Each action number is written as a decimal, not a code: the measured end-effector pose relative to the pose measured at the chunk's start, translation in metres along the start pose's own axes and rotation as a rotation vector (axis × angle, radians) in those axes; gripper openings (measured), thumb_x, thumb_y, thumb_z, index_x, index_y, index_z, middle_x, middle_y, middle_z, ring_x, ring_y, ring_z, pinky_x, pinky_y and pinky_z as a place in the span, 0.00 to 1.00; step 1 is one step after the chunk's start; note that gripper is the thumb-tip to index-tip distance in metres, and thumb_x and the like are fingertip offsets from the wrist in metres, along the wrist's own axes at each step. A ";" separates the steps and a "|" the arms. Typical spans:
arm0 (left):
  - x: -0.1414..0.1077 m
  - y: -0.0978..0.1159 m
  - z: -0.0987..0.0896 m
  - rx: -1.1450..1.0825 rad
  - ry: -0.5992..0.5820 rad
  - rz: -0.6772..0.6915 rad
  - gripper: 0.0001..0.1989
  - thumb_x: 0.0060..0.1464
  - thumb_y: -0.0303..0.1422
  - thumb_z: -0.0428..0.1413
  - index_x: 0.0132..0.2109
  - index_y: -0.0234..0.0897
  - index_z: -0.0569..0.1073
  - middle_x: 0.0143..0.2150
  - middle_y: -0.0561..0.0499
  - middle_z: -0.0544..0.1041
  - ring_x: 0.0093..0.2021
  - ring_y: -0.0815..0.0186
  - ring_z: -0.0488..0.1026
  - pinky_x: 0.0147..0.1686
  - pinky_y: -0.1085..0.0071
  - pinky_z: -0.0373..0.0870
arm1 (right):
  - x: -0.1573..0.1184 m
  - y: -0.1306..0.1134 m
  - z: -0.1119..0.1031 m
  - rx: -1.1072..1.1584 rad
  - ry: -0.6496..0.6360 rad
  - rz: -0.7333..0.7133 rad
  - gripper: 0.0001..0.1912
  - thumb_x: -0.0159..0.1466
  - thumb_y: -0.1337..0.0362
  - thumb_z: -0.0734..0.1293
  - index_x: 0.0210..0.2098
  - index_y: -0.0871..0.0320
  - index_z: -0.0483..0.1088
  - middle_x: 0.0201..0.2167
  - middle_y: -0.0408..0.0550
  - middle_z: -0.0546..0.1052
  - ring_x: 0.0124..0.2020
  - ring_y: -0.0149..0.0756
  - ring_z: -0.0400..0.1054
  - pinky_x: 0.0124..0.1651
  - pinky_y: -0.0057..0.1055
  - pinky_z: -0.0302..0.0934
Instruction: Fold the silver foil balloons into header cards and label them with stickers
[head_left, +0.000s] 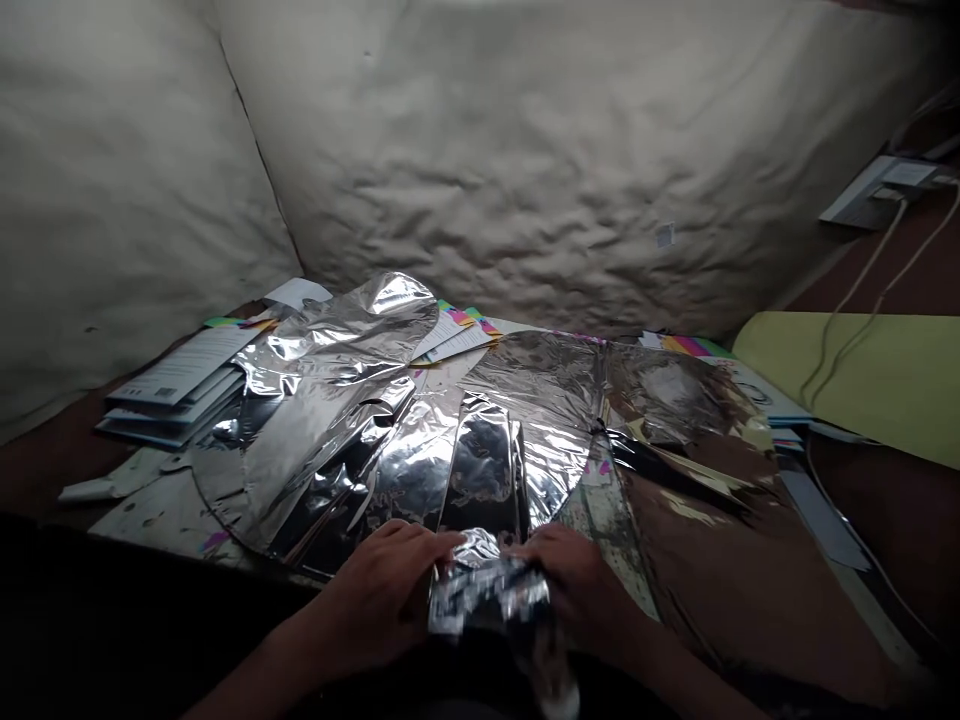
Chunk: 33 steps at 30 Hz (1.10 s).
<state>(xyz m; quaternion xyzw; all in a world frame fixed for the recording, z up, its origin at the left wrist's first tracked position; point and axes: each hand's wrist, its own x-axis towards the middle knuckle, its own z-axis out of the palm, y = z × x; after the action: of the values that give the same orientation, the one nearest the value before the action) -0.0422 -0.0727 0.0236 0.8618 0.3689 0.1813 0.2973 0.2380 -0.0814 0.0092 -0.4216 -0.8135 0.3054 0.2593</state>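
Observation:
A shiny silver piece of foil [489, 592] is between my two hands at the near edge of the table; its lower part is smeared by motion. My left hand [382, 590] grips the left side of the foil, thumb along the top. On the opposite side, my right hand [581, 580] has closed on it too, with most of its fingers hidden. Just beyond my hands lie folded dark silver foil strips [484, 465]. Flat transparent-looking silver foil sheets with rounded edges [544, 380] spread under and around them.
Folded printed booklets [176, 385] are stacked at the left, with more printed cards [457, 338] behind the foil. A brownish reflective sheet [735, 570] covers the right side. Yellow paper [885, 375] lies farther right, below a power socket [874, 190] with hanging cables. Creased pale sheeting [487, 150] lines the back.

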 end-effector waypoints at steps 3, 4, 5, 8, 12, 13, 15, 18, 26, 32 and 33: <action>0.025 -0.004 0.004 -0.167 0.090 -0.329 0.21 0.61 0.42 0.51 0.58 0.42 0.66 0.37 0.50 0.81 0.38 0.58 0.77 0.41 0.65 0.69 | 0.021 0.007 0.003 0.146 0.132 0.317 0.25 0.70 0.51 0.58 0.25 0.58 0.71 0.21 0.44 0.71 0.25 0.34 0.64 0.27 0.29 0.54; 0.034 -0.004 0.002 -0.200 0.094 -0.402 0.21 0.62 0.43 0.50 0.59 0.42 0.65 0.34 0.52 0.81 0.35 0.58 0.77 0.38 0.66 0.68 | 0.027 0.009 0.003 0.187 0.166 0.385 0.25 0.69 0.49 0.58 0.23 0.58 0.69 0.20 0.43 0.69 0.23 0.32 0.62 0.26 0.28 0.52; 0.042 -0.004 -0.001 -0.210 0.090 -0.442 0.23 0.62 0.44 0.50 0.61 0.43 0.63 0.32 0.53 0.80 0.35 0.58 0.77 0.37 0.66 0.67 | 0.033 0.011 0.003 0.223 0.189 0.429 0.24 0.68 0.48 0.60 0.24 0.58 0.68 0.20 0.42 0.68 0.22 0.31 0.60 0.25 0.27 0.50; 0.058 -0.001 -0.007 -0.170 0.082 -0.460 0.30 0.59 0.41 0.53 0.65 0.41 0.57 0.32 0.54 0.79 0.37 0.57 0.77 0.37 0.66 0.66 | 0.044 0.013 0.001 0.296 0.213 0.534 0.17 0.65 0.50 0.65 0.38 0.58 0.71 0.19 0.40 0.70 0.20 0.31 0.61 0.23 0.26 0.50; 0.054 -0.003 0.006 -0.092 0.211 -0.441 0.36 0.58 0.37 0.55 0.69 0.39 0.50 0.37 0.49 0.79 0.36 0.58 0.78 0.37 0.65 0.69 | 0.045 0.005 0.000 0.244 0.248 0.598 0.29 0.63 0.55 0.67 0.61 0.55 0.61 0.17 0.36 0.70 0.18 0.32 0.62 0.22 0.26 0.50; 0.049 -0.004 0.012 -0.021 0.272 -0.364 0.33 0.59 0.36 0.55 0.68 0.40 0.52 0.45 0.45 0.79 0.40 0.57 0.79 0.39 0.64 0.71 | 0.041 0.002 0.001 0.235 0.253 0.597 0.32 0.63 0.55 0.67 0.64 0.55 0.57 0.17 0.35 0.70 0.18 0.33 0.62 0.22 0.26 0.51; 0.039 -0.006 0.021 0.162 0.329 -0.111 0.24 0.63 0.33 0.52 0.64 0.43 0.60 0.61 0.41 0.70 0.55 0.54 0.73 0.51 0.59 0.69 | 0.029 -0.003 0.004 0.245 0.252 0.587 0.38 0.63 0.56 0.67 0.68 0.53 0.49 0.19 0.35 0.71 0.21 0.34 0.65 0.25 0.27 0.56; 0.028 -0.008 0.022 0.332 0.105 0.233 0.22 0.65 0.36 0.50 0.64 0.43 0.62 0.70 0.45 0.60 0.70 0.53 0.54 0.65 0.55 0.55 | 0.001 -0.007 0.009 0.175 0.268 0.582 0.39 0.64 0.56 0.67 0.69 0.54 0.47 0.28 0.40 0.75 0.25 0.36 0.70 0.30 0.31 0.64; 0.027 -0.005 0.018 0.289 -0.207 0.285 0.43 0.50 0.45 0.63 0.69 0.43 0.55 0.71 0.45 0.58 0.70 0.49 0.53 0.68 0.51 0.46 | -0.056 0.001 -0.015 -0.445 -0.112 -0.088 0.54 0.58 0.38 0.68 0.72 0.57 0.44 0.71 0.59 0.51 0.70 0.59 0.46 0.69 0.52 0.45; 0.028 0.002 0.016 0.059 -0.116 0.294 0.24 0.56 0.29 0.55 0.60 0.43 0.67 0.59 0.49 0.74 0.60 0.59 0.67 0.62 0.61 0.57 | -0.042 0.003 -0.025 -0.217 -0.192 -0.078 0.36 0.64 0.56 0.68 0.68 0.56 0.55 0.64 0.56 0.65 0.64 0.46 0.58 0.65 0.41 0.54; 0.031 0.003 0.012 -0.011 -0.106 0.262 0.21 0.57 0.30 0.54 0.58 0.41 0.69 0.56 0.48 0.75 0.57 0.59 0.70 0.60 0.62 0.60 | -0.037 0.003 -0.027 -0.121 -0.157 -0.035 0.33 0.63 0.57 0.68 0.65 0.57 0.60 0.60 0.56 0.70 0.60 0.46 0.63 0.62 0.40 0.59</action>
<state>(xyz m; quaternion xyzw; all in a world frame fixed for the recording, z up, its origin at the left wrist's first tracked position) -0.0136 -0.0553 0.0197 0.9092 0.2360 0.1747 0.2951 0.2769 -0.1031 0.0191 -0.3970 -0.8555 0.2833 0.1739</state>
